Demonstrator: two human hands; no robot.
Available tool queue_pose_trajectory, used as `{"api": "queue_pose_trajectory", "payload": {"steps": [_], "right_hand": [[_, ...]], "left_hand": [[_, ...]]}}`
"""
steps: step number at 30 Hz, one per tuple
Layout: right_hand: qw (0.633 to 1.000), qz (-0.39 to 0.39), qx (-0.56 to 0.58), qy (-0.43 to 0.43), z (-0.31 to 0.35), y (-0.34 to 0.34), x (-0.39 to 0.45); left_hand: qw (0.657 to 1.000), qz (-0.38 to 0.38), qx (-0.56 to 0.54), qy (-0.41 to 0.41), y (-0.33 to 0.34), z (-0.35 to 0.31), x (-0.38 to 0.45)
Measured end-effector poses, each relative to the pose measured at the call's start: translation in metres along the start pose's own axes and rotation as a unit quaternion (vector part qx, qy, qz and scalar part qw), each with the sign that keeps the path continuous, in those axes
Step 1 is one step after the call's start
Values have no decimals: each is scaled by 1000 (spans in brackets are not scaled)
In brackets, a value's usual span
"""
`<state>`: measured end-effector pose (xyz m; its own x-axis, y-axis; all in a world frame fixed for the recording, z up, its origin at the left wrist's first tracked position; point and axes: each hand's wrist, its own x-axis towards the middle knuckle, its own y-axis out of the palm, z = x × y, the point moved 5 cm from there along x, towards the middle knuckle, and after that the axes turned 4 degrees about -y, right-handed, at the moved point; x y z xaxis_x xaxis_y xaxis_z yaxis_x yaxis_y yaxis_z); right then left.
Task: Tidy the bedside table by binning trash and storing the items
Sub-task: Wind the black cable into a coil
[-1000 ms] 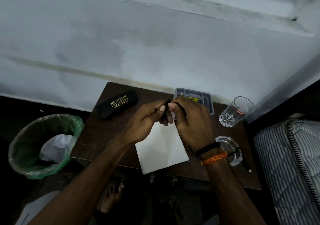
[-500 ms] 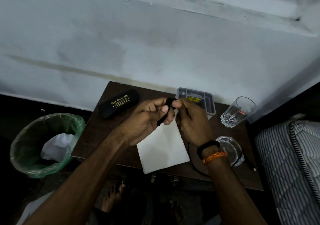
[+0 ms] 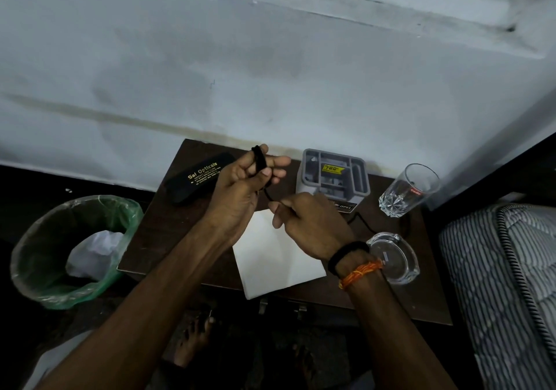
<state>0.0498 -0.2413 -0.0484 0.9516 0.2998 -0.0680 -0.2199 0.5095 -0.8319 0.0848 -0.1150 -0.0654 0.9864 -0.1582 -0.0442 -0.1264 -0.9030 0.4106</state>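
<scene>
Above bedside table [image 3: 168,227], left hand [image 3: 240,185] holds coiled black cable [image 3: 259,161]; right hand [image 3: 307,224] pinches its loose end

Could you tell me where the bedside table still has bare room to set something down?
Bare wood shows on the bedside table between the black glasses case and the white paper, toward the bin side. The right side is crowded: grey organiser, drinking glass, glass ashtray and a black cable running between them.

The room is looking dim. Soft light is falling on the pale wall [image 3: 270,73] at 12 o'clock, while the floor [image 3: 24,344] at 7 o'clock is staying dark. Edges are bending and looking blurry.
</scene>
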Motion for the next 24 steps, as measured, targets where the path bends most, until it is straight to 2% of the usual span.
{"api": "queue_pose_trajectory", "payload": {"steps": [2,6,10,13,18,20,24], "right_hand": [[1000,-12,-19,-1,3,-1,-1],[997,-64,-46,-13,3,-12,-4],[991,-110,-55,-51,2,-27,-5],[981,-167,-64,-78,3,-34,-6],[962,-248,-66,-92,-1,-45,-8],[957,-263,-58,-105,-1,-46,-8],[949,-292,-48,-108,-3,-45,-9]], "left_hand": [[998,0,61,4,3,1,-3],[983,64,171,10,16,5,-8],[985,95,141,-12,19,9,-7],[976,137,166,28,21,11,-9],[920,147,346,115,14,9,-10],[925,152,328,118,17,5,-11],[963,166,206,45,23,4,-9]]}}
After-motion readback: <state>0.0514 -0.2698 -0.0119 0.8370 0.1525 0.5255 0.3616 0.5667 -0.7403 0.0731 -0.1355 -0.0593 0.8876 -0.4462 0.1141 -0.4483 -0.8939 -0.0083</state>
